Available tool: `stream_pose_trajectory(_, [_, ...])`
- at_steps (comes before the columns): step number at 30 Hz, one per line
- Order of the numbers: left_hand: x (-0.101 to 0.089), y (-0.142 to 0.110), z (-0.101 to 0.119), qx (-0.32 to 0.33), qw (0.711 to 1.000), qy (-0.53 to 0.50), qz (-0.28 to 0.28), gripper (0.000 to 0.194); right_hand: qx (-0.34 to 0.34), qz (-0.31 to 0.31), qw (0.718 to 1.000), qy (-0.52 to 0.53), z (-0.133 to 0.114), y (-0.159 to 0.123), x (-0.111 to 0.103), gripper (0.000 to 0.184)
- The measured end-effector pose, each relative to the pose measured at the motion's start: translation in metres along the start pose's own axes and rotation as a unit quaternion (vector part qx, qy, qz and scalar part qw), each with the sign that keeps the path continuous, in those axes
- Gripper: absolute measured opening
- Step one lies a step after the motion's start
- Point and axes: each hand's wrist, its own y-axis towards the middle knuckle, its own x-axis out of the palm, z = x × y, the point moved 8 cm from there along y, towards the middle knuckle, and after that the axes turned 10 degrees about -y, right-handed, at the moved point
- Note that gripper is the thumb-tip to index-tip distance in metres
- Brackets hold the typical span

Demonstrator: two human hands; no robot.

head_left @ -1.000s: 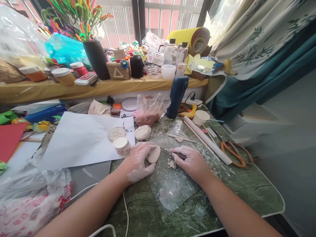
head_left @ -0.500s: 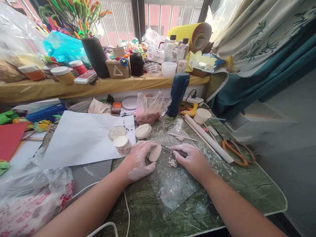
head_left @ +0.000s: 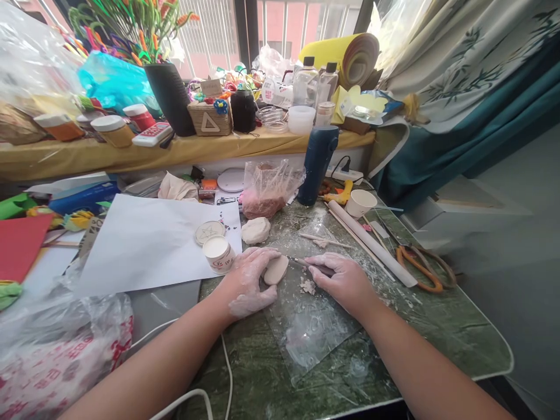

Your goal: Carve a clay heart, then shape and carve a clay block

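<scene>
A flat, rounded piece of pale clay (head_left: pixel 276 270) lies on a clear plastic sheet (head_left: pixel 301 341) dusted with white. My left hand (head_left: pixel 251 283), coated in white powder, curves around its left side, fingers along the far edge and thumb at the near edge. In my right hand (head_left: pixel 339 277) is a slim dark-handled sculpting tool (head_left: pixel 321 269), gripped between thumb and fingers. The tool's thin tip is at the clay's upper right edge; whether it touches cannot be made out. Clay scraps (head_left: pixel 307 286) sit just below the tool. A larger clay lump (head_left: pixel 256 231) rests farther back.
An open white jar (head_left: pixel 219 255) stands left of my left hand on white paper (head_left: pixel 149 245). Behind are a bag of reddish-brown material (head_left: pixel 265 201) and a blue bottle (head_left: pixel 318 166). A white roller (head_left: pixel 371 244), orange-handled scissors (head_left: pixel 420 268) and a paper cup (head_left: pixel 361 203) are at the right.
The view has shifted slightly. Both hands keep nearly the same places around the clay, and the tool tip stays by its upper right edge.
</scene>
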Motion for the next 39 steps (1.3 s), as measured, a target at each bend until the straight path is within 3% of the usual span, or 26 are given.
stream_pose_trajectory(17, [0.0011,-0.0009,-0.001,0.002,1.0,0.002,0.002,0.062,0.014,-0.009,1.0,-0.003,0.0002,-0.0024,-0.0017,0.024])
stream_pose_trajectory(26, [0.0011,0.0001,-0.0005,0.003,1.0,0.0,0.006,0.063,-0.016,-0.048,0.999,0.009,-0.0001,-0.0036,0.0048,0.022])
stream_pose_trajectory(32, [0.0008,0.0,0.0009,0.002,1.0,-0.001,0.005,0.063,-0.004,-0.008,1.0,-0.005,0.0031,-0.0022,0.0011,0.024])
stream_pose_trajectory(39, [0.0022,0.0008,-0.0011,0.005,1.0,-0.003,0.007,0.063,-0.006,-0.024,1.0,-0.016,0.0023,-0.001,0.0048,0.025])
